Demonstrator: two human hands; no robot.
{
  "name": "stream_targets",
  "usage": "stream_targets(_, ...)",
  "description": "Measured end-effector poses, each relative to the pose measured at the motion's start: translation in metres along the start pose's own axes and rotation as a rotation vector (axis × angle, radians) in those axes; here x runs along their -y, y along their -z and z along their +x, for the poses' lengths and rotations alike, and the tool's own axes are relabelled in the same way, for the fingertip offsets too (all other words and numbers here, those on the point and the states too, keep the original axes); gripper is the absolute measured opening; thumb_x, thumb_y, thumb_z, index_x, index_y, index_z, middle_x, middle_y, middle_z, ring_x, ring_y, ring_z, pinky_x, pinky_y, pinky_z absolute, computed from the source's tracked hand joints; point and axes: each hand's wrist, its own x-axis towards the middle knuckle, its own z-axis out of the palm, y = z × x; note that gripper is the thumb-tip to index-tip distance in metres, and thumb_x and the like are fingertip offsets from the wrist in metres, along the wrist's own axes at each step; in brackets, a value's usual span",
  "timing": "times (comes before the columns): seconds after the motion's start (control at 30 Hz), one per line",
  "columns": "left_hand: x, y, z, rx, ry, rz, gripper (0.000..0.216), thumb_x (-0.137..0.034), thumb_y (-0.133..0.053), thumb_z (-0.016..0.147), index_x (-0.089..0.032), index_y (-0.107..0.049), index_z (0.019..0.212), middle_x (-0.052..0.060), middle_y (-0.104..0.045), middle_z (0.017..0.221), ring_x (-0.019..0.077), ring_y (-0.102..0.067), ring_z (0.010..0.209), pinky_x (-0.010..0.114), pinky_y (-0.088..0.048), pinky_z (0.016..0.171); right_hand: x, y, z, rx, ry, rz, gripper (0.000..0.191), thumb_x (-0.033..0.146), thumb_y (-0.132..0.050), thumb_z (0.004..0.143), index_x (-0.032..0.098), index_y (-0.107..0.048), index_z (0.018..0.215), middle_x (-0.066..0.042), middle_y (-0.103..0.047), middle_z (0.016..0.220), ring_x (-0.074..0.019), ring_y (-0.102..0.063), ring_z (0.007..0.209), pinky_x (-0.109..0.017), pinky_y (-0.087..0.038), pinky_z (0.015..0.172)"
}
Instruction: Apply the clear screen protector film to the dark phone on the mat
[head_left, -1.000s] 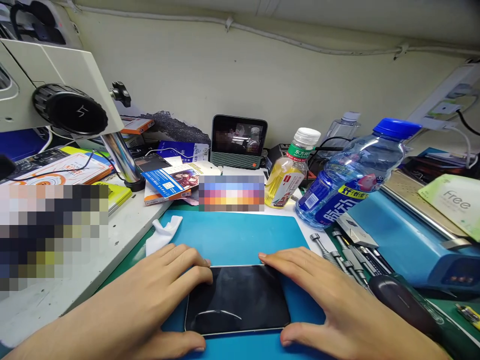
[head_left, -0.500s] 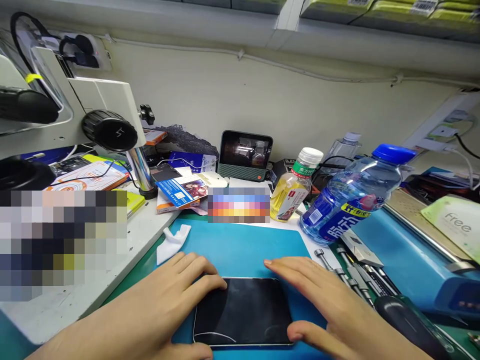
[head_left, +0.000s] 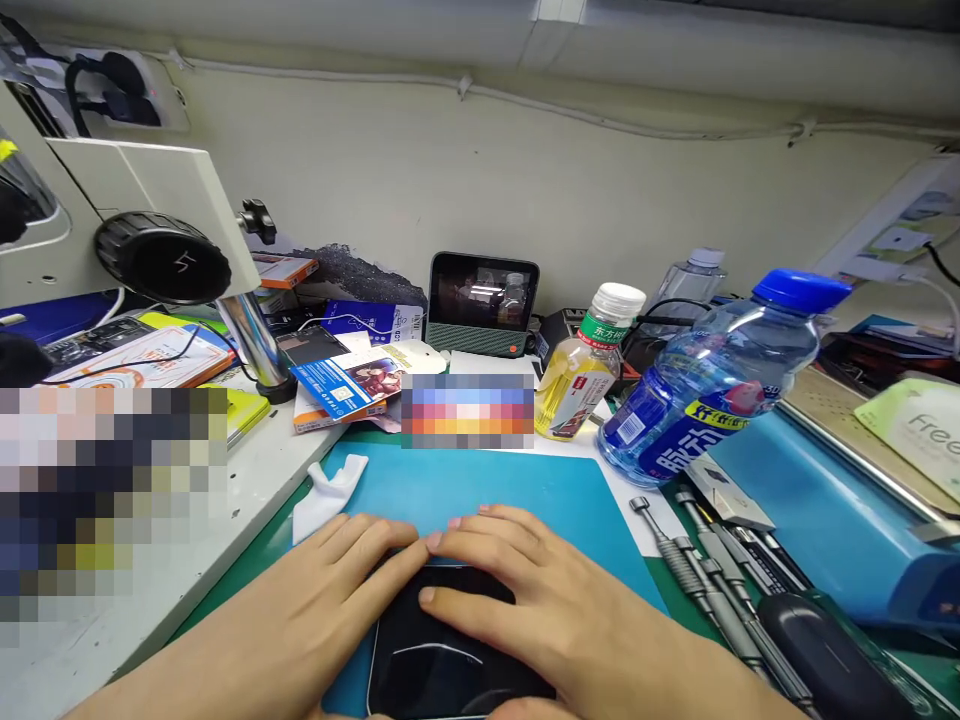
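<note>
A black phone (head_left: 442, 665) lies screen up on the blue work mat (head_left: 480, 490), near the front edge. My left hand (head_left: 330, 590) rests along its left side, fingers stretched over the top left corner. My right hand (head_left: 525, 600) lies flat across the screen, fingers spread and pointing left, with the fingertips meeting those of the left hand. Much of the glass is hidden under the right hand.
A white cloth scrap (head_left: 326, 490) lies left of the mat. Behind stand a small screen device (head_left: 481, 303), a yellow drink bottle (head_left: 581, 365) and a tilted blue water bottle (head_left: 712, 380). Screwdrivers (head_left: 697, 570) lie at right, a microscope (head_left: 157, 250) at left.
My right hand has slid left from the phone's right edge onto the screen, up to the left fingertips. The left hand has hardly moved.
</note>
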Motion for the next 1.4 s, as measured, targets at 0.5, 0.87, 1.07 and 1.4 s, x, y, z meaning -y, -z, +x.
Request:
stream_targets(0.5,0.0,0.003,0.002,-0.025,0.002,0.05,0.078,-0.083,-0.075,0.097,-0.019,-0.062,0.139,0.006,-0.079,0.123,0.0268,-0.077,0.103,0.037,-0.061,0.09,-0.001,0.008,-0.016,-0.01,0.006,-0.055,0.061,0.06,-0.068,0.11,0.024,-0.067,0.159,-0.008,-0.059,0.173,-0.0242,-0.046,0.168,-0.045,-0.017,0.144)
stream_targets(0.87,0.001,0.0,-0.005,0.041,0.058,-0.004,0.078,-0.08,-0.08,0.094,-0.024,-0.064,0.146,0.005,-0.077,0.132,0.0293,-0.074,0.114,0.039,-0.058,0.097,-0.015,0.004,-0.026,0.01,-0.082,0.024,0.071,0.065,-0.076,0.103,0.022,-0.066,0.159,-0.013,-0.057,0.174,-0.0298,-0.048,0.166,-0.054,-0.025,0.143)
stream_targets(1.07,0.002,-0.004,-0.01,0.055,0.083,-0.048,0.079,-0.075,-0.084,0.094,-0.026,-0.061,0.15,0.006,-0.075,0.136,0.0312,-0.073,0.117,0.04,-0.058,0.1,-0.012,0.0,-0.026,-0.033,-0.062,0.06,0.074,0.062,-0.079,0.102,0.025,-0.062,0.164,-0.013,-0.058,0.173,-0.0289,-0.052,0.163,-0.052,-0.025,0.143)
stream_targets(1.4,-0.002,0.004,-0.005,0.125,0.163,-0.171,0.066,-0.046,-0.092,0.089,-0.028,-0.061,0.144,0.004,-0.071,0.133,0.0297,-0.072,0.118,0.039,-0.06,0.099,-0.012,0.004,-0.021,-0.139,0.01,0.023,0.052,0.059,-0.079,0.104,0.02,-0.081,0.138,-0.017,-0.073,0.155,-0.0296,-0.062,0.152,-0.051,-0.037,0.137)
